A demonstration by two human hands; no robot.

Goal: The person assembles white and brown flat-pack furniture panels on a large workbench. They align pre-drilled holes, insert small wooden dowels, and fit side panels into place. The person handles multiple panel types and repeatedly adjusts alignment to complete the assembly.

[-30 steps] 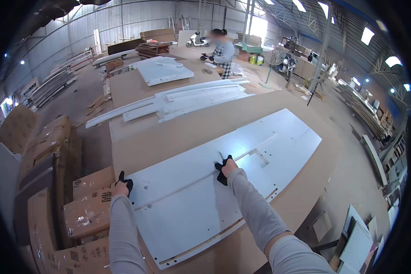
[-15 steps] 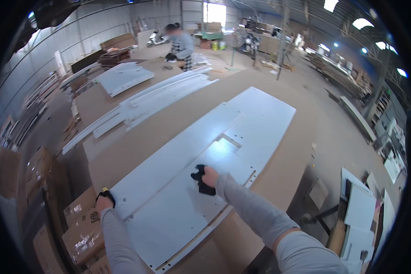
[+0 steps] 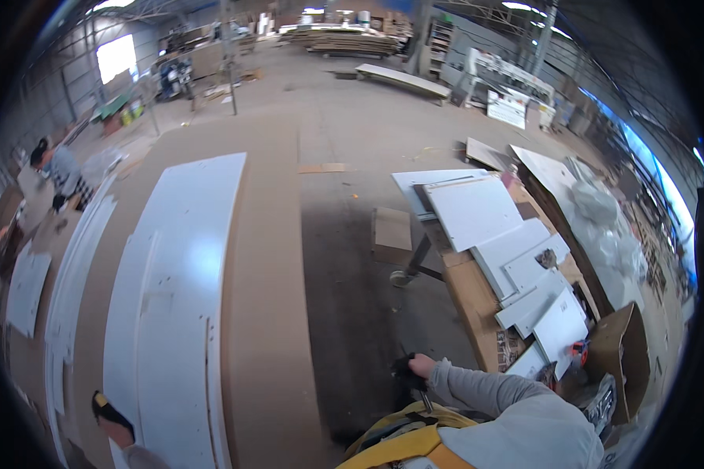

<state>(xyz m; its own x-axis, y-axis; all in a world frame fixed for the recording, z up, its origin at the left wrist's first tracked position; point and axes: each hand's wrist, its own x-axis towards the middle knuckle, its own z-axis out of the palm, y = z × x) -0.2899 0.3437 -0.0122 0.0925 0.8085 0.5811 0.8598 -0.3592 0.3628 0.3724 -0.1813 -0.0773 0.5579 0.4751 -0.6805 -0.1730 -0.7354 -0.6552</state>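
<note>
My left hand (image 3: 116, 424), in a dark glove, is at the lower left over the near end of long white panels (image 3: 181, 227). Its fingers look closed around a small dark thing with a yellow patch (image 3: 100, 399) that I cannot make out. My right hand (image 3: 414, 369), also gloved in black, is held in front of my body, over the gap beside the table. It is closed on a thin dark rod-like tool (image 3: 426, 402), whose ends show above and below the fist. A yellow strap or cloth (image 3: 403, 449) is at my waist.
A brown board (image 3: 264, 258) lies under the white panels. To the right, a bench (image 3: 471, 301) carries several white boards (image 3: 475, 209) and an open carton (image 3: 619, 356). A cardboard piece (image 3: 391, 229) is on the floor. A person (image 3: 61, 168) bends over work at far left.
My view has swung right. My right hand has left the white panel and is now beside the table with a thin tool. My left hand stays near the panels' near end.
</note>
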